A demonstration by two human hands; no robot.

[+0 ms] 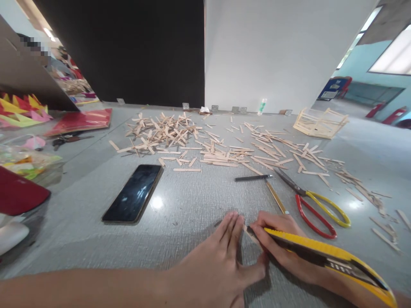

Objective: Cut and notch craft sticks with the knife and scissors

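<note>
My left hand (218,261) lies low on the table, its fingers close together and pressing down, thumb spread to the right. A small wooden craft stick (252,234) lies at its fingertips, partly hidden by both hands. In my right hand (276,220) is a yellow-and-black utility knife (321,250), its tip against the stick. Just beyond are a dark slim pen-like tool (253,178), a gold-coloured pencil-like stick (275,196) and scissors (302,191) with one red and one yellow handle.
Loose craft sticks (167,132) are heaped and scattered across the middle. A smartphone (133,194) lies left. An open stick frame (321,122) and glue tube (262,106) stand farther back, before an upright black-and-white board (272,51). Stick scraps (369,192) litter the right.
</note>
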